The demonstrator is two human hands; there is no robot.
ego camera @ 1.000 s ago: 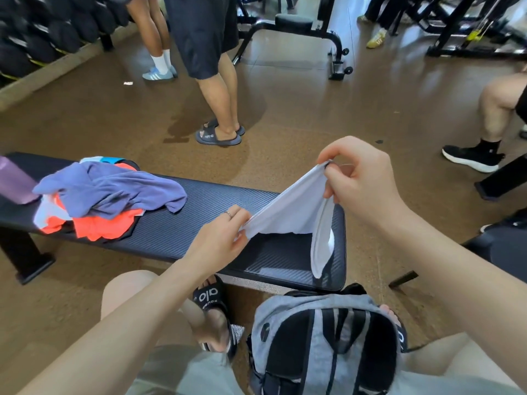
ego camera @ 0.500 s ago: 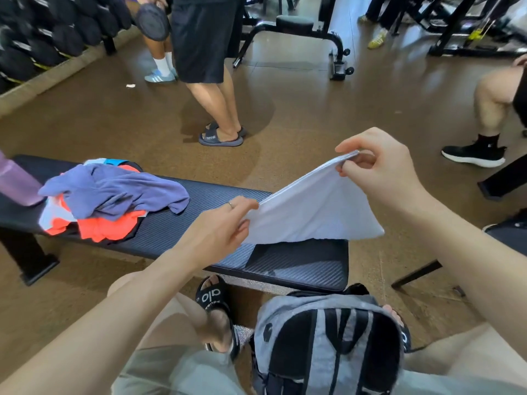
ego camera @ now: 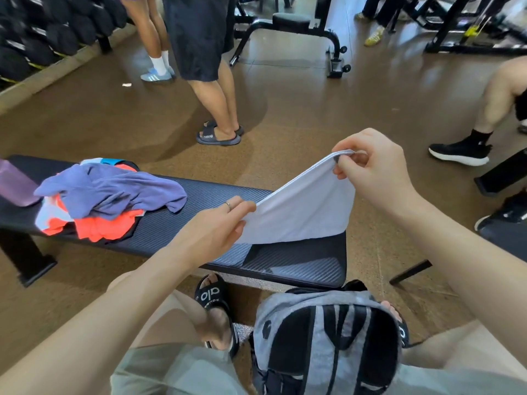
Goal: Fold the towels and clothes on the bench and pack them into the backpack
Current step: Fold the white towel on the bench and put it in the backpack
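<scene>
Head view, left to right: far off my left fingers, the purple bottle and the heap of clothes wait unfolded on the worktop. My left hand pinches the near corner of the white towel; my right hand pinches the far corner, raised higher. A second ago the towel hung bunched and narrow between them; now it is drawn taut and flat over the worktop's right end, so I judge it ready for its next fold. Below my fingers, the backpack stands between my feet, nothing packed that I can see.
</scene>
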